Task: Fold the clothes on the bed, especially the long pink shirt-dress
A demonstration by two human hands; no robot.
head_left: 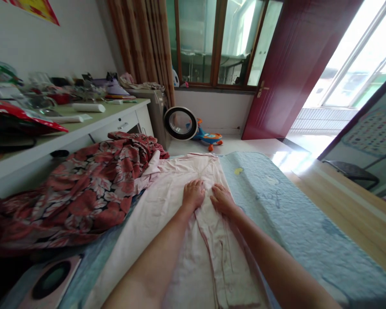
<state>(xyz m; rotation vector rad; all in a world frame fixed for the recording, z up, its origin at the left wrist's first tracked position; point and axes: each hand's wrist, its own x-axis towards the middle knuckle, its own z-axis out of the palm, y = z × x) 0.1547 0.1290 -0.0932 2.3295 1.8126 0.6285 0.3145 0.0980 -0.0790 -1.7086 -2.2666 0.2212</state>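
A pale pink garment (167,206), shirt-like with long narrow parts, lies spread lengthwise in front of me. My left hand (194,195) rests palm down on its middle, fingers laid on the cloth. Close beside it, my right hand (223,199) presses on the garment near its right edge, fingers extended and a little apart. Between and below the hands runs a narrow folded strip, perhaps a sleeve (217,240), with creases along it. Underneath is a light blue quilted cover (276,214). My palms hide the cloth under them.
A red floral cloth (90,184) lies heaped at the left. Beyond it stands a cluttered counter (116,120). A washing machine (157,113) has its round door (180,123) open, near a blue-orange ride-on toy (209,136). A dark red door (286,64) stands ajar.
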